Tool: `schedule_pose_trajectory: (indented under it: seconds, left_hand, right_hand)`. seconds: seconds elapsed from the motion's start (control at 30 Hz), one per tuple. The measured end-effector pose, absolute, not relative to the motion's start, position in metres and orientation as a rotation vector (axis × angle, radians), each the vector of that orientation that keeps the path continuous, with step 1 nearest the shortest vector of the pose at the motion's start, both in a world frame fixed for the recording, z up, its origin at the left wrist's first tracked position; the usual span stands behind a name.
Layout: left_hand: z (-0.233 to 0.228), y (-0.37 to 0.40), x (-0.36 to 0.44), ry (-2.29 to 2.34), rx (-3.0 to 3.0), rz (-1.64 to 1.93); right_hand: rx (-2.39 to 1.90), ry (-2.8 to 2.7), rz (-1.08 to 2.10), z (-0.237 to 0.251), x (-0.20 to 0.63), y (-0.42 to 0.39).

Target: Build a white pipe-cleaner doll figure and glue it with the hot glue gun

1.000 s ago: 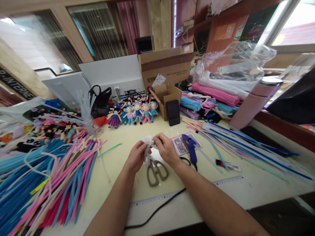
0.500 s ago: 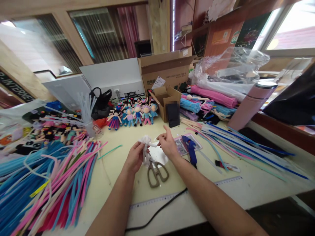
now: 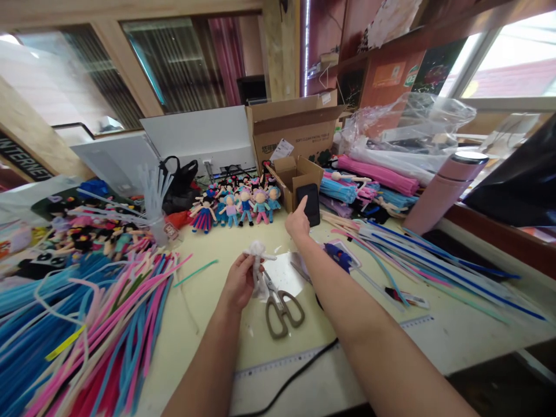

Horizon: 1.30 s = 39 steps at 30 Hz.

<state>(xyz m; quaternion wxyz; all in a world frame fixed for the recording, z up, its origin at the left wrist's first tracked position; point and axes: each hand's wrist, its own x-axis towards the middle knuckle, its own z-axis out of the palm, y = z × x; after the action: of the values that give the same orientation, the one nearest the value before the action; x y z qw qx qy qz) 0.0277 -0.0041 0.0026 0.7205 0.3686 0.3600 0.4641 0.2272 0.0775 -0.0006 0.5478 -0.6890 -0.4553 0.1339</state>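
The figure (image 3: 258,255) is white, the phone (image 3: 309,204) black, the scissors (image 3: 282,307) grey-brown. The glue gun (image 3: 339,259) is blue. The stems (image 3: 82,324) are blue, pink and cream, the dolls (image 3: 237,204) blue, pink and purple. The flask (image 3: 443,188) is pale pink, the boxes (image 3: 295,130) brown, the table (image 3: 204,324) pale yellow.

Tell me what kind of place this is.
Probably a small handicraft workshop making pipe-cleaner dolls: heaps of coloured pipe cleaners, a row of finished little dolls, and scissors with a glue gun on the worktable.
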Motion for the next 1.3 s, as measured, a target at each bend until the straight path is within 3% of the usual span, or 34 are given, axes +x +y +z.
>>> schedule_pose_trajectory:
  seconds: [0.13,0.27,0.43,0.8,1.3]
  left_hand:
    - [0.001,-0.003,0.028,0.793,0.798,1.018]
    - [-0.001,-0.001,0.026,0.774,0.795,1.037]
    - [-0.001,0.000,0.023,0.752,0.791,1.056]
    - [0.000,0.001,0.019,0.816,0.796,1.030]
    - [-0.001,-0.004,0.024,0.756,0.868,0.903]
  right_hand:
    - [-1.822,-0.983,0.287,0.010,0.216,0.069]
    - [-1.646,-1.089,0.278,0.020,0.193,0.047]
    - [-1.422,-1.138,0.507,0.016,0.174,0.014]
    - [-1.366,-1.132,0.786,-0.021,0.184,-0.043]
    - [-1.235,-1.133,0.771,-0.014,0.185,-0.049]
